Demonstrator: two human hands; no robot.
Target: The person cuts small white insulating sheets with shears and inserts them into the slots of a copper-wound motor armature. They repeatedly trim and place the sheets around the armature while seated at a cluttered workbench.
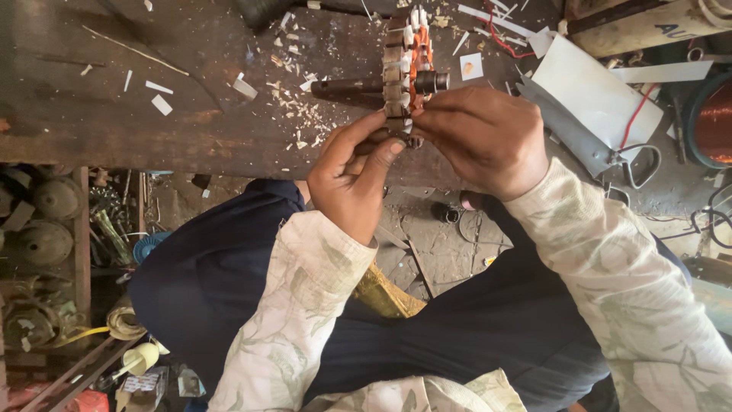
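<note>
- The motor armature (402, 69), a slotted metal core on a dark shaft with white and orange insulation in its slots, sits at about twelve o'clock in the view, held just above the worn dark surface (114, 99) rather than resting on it.
- The left hand (352, 179) comes up from six o'clock; its grip is closed on the lower edge of the core, thumb and fingertips pinching it, which seems to steady the piece so it cannot turn.
- The right hand (482, 137) reaches in from four o'clock; its grip is closed on the same lower edge, fingers curled over the slots beside the shaft end, as if working at one slot while the other hand braces.
- The shaft lies crosswise, from nine to three o'clock, so the slots face the person.
- White paper scraps (301, 114) are strewn over the surface at ten o'clock from the hands, close under the work.
- Metal shears (587, 149) lie at three o'clock, near the right wrist and within easy reach, partly under a white sheet (598, 91).
- A coil of copper wire (717, 118) shows at the far three o'clock edge.
- Dark trousers (229, 259) fill the six o'clock area.
</note>
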